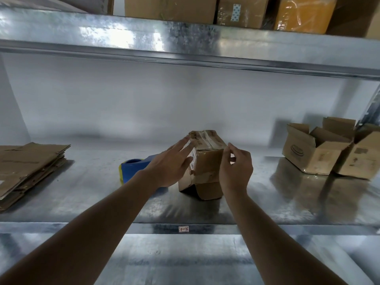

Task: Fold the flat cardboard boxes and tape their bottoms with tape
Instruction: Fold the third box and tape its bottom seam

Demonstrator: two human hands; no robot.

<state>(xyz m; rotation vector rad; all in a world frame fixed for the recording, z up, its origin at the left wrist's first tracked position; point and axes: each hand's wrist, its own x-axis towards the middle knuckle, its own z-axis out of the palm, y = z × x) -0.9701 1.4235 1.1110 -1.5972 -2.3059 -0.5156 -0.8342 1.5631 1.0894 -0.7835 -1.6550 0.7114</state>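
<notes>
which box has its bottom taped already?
The middle box between both hands, tape across its upturned face. The two boxes at right show only open flaps.

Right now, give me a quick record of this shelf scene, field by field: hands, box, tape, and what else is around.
surface: metal shelf
box in work: cardboard box, tape across its upturned face, flaps down
left hand: fingers straight, laid against the box's left side
right hand: pinches the box's right top edge
tape dispenser: blue, left of the box
flat boxes: stacked at far left
folded boxes: open-topped, far right
</notes>
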